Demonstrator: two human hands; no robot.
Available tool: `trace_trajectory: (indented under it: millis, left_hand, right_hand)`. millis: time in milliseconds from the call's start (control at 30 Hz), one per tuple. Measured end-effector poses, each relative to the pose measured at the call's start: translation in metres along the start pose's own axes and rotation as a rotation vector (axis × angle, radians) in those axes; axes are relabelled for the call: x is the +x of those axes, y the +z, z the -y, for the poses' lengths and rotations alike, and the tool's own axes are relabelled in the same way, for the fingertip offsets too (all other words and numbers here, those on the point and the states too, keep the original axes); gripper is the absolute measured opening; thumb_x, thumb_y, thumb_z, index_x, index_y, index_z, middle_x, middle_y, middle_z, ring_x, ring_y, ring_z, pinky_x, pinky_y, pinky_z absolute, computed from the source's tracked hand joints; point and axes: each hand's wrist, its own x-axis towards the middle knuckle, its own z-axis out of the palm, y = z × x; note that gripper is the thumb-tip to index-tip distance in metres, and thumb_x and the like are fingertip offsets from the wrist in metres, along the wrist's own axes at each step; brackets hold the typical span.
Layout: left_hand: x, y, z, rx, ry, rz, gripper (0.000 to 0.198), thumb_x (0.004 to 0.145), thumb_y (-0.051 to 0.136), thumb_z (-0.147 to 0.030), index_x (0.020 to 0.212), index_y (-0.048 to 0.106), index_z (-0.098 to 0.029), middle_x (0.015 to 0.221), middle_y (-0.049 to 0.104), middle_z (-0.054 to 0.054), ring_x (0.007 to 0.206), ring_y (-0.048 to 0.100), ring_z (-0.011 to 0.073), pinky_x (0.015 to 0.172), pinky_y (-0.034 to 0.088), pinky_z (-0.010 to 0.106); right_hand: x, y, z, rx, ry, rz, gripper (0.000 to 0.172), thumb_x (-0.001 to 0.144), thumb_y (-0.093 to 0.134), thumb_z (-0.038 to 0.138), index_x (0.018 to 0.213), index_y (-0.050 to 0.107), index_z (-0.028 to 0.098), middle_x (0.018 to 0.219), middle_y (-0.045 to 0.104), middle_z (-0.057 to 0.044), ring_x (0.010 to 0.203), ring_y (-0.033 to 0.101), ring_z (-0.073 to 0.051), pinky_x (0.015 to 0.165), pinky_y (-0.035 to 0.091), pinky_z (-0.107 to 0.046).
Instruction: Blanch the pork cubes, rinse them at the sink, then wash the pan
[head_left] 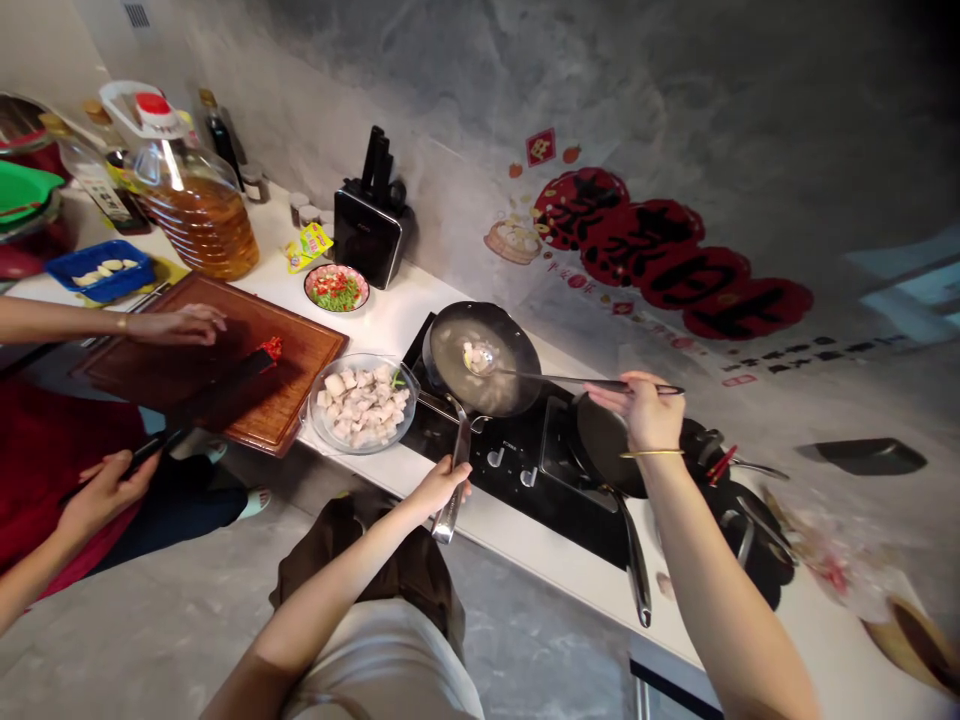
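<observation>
Grasping with the left grip [442, 487] the steel handle [463, 440] of the wok [506, 322] upon the black hob [540, 440]; with the right grip [649, 408], clasping the ladle [551, 377]. In its bowl, pale diced pieces [472, 356]; unable to tell whether dipped in the cloudy liquid [457, 340] or just above. More such pieces in the glass bowl [322, 428] beside the wok. Probably in the middle of scooping pieces out. For the next move, necessary to hold the wok steady and raise the ladle level, draining well.
</observation>
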Motion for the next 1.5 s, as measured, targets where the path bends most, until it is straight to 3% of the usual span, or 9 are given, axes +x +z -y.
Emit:
trace_trajectory:
  millis: [333, 467, 600, 667, 767, 900, 1000, 1200, 1500]
  left_hand:
    - [0.003, 0.0, -0.004, 0.007, -0.014, -0.013, 0.028, 0.085, 0.057, -0.044, 0.083, 0.044, -0.02, 0.062, 0.059, -0.004, 0.052, 0.054, 0.0084, 0.054, 0.039, 0.021]
    - [0.007, 0.0, -0.001, 0.022, -0.018, -0.013, 0.025, 0.087, 0.054, -0.042, 0.085, 0.043, -0.02, 0.06, 0.058, -0.005, 0.049, 0.053, 0.0083, 0.053, 0.038, 0.021]
    - [0.01, -0.002, 0.004, 0.028, 0.043, 0.01, 0.027, 0.087, 0.053, -0.044, 0.086, 0.043, -0.019, 0.061, 0.058, -0.004, 0.05, 0.053, 0.0089, 0.052, 0.037, 0.021]
    - [0.009, -0.002, 0.004, 0.045, 0.101, 0.024, 0.027, 0.087, 0.051, -0.045, 0.082, 0.045, -0.018, 0.06, 0.057, -0.003, 0.05, 0.052, 0.009, 0.053, 0.038, 0.022]
    - [0.007, -0.002, 0.002, 0.064, 0.126, 0.013, 0.027, 0.086, 0.051, -0.044, 0.079, 0.046, -0.018, 0.061, 0.057, -0.002, 0.052, 0.052, 0.0097, 0.055, 0.04, 0.023]
    - [0.005, -0.002, 0.0, 0.043, 0.088, -0.001, 0.025, 0.086, 0.053, -0.042, 0.083, 0.044, -0.019, 0.062, 0.058, -0.003, 0.053, 0.054, 0.0098, 0.054, 0.04, 0.023]
    - [0.005, -0.002, -0.001, 0.029, 0.057, 0.014, 0.024, 0.087, 0.051, -0.042, 0.084, 0.042, -0.019, 0.061, 0.057, -0.004, 0.051, 0.053, 0.0089, 0.053, 0.038, 0.022]
    - [0.002, -0.002, -0.002, -0.003, -0.001, 0.004, 0.024, 0.086, 0.054, -0.041, 0.083, 0.042, -0.02, 0.061, 0.057, -0.004, 0.051, 0.053, 0.0084, 0.053, 0.038, 0.022]
    - [-0.006, 0.004, -0.009, -0.001, -0.034, -0.042, 0.021, 0.086, 0.055, -0.039, 0.087, 0.048, -0.019, 0.059, 0.057, -0.005, 0.05, 0.052, 0.0078, 0.054, 0.039, 0.021]
  right_hand:
    - [-0.053, 0.022, 0.018, 0.105, -0.187, 0.215, 0.015, 0.075, 0.068, 0.026, 0.074, 0.061, 0.013, 0.057, 0.058, 0.0, 0.064, 0.072, -0.029, 0.064, 0.063, -0.04]
    - [-0.09, 0.042, -0.004, -0.071, -0.377, 0.57, 0.015, 0.091, 0.053, 0.03, 0.095, 0.062, 0.018, 0.079, 0.072, -0.006, 0.08, 0.073, -0.026, 0.074, 0.063, -0.04]
    - [-0.11, 0.054, -0.032, -0.387, -0.882, 1.052, 0.025, 0.095, 0.044, 0.018, 0.113, 0.061, 0.021, 0.122, 0.065, -0.012, 0.114, 0.061, -0.023, 0.096, 0.055, -0.036]
    - [-0.111, 0.056, -0.042, -0.487, -1.098, 1.172, 0.029, 0.094, 0.043, 0.015, 0.116, 0.061, 0.02, 0.134, 0.056, -0.013, 0.119, 0.058, -0.022, 0.097, 0.054, -0.035]
    - [-0.107, 0.053, -0.049, -0.573, -1.292, 1.173, 0.029, 0.093, 0.046, 0.014, 0.115, 0.063, 0.021, 0.139, 0.051, -0.012, 0.121, 0.056, -0.022, 0.097, 0.054, -0.035]
    - [-0.106, 0.043, -0.052, -0.523, -1.327, 1.158, 0.027, 0.092, 0.051, 0.016, 0.116, 0.064, 0.023, 0.141, 0.048, -0.01, 0.122, 0.054, -0.025, 0.097, 0.054, -0.039]
    - [-0.112, 0.037, -0.056, -0.357, -1.127, 1.071, 0.03, 0.095, 0.044, 0.017, 0.119, 0.061, 0.022, 0.142, 0.046, -0.011, 0.12, 0.056, -0.026, 0.092, 0.057, -0.041]
    - [-0.094, 0.025, -0.053, -0.197, -0.77, 0.56, 0.024, 0.096, 0.042, 0.023, 0.112, 0.059, 0.025, 0.112, 0.07, -0.007, 0.119, 0.058, -0.026, 0.1, 0.051, -0.05]
    - [0.015, -0.013, -0.078, -0.902, -0.899, 0.765, 0.029, 0.093, 0.043, 0.021, 0.111, 0.066, 0.025, 0.138, 0.052, -0.004, 0.118, 0.059, -0.021, 0.103, 0.05, -0.037]
